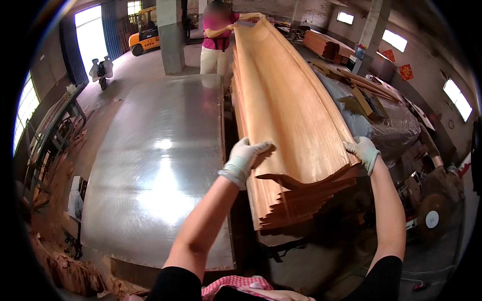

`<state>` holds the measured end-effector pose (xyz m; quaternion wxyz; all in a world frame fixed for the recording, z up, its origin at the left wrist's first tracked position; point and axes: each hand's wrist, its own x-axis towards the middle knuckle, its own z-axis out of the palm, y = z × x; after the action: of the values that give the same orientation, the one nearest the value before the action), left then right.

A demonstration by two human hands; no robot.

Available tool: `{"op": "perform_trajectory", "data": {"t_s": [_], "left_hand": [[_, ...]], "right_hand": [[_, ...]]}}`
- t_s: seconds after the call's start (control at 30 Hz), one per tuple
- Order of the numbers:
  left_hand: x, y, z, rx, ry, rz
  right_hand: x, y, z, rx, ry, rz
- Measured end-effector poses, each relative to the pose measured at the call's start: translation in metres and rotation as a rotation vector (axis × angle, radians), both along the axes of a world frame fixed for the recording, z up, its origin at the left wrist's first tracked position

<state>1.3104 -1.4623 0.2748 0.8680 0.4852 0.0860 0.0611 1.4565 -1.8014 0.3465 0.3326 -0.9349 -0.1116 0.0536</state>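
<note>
A long, thin sheet of wood veneer (296, 105) lies bowed on top of a stack of similar sheets (291, 205). Its near end is curled and its left edge lifted. My left hand (245, 156), in a pale glove, grips that left edge near the close corner. On the opposite edge, my gloved right hand (363, 151) is closed around the right near corner. At the far end a co-worker (219, 30) in a magenta top holds the sheet with outstretched arms. To the left of the stack stretches a shiny metal-topped table (155, 165).
Plastic-covered material (396, 135) stands right of the stack. An orange forklift (144, 37) and a concrete pillar (171, 40) are at the back left. A workbench (55, 120) lines the left side. Torn veneer scraps (70, 273) lie at lower left.
</note>
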Motion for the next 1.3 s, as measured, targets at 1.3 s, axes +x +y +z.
{"op": "perform_trajectory", "data": {"t_s": [1.3], "left_hand": [[-0.56, 0.448, -0.368, 1.694, 1.167, 0.326]], "right_hand": [[-0.525, 0.506, -0.49, -0.055, 0.668, 0.034]]}}
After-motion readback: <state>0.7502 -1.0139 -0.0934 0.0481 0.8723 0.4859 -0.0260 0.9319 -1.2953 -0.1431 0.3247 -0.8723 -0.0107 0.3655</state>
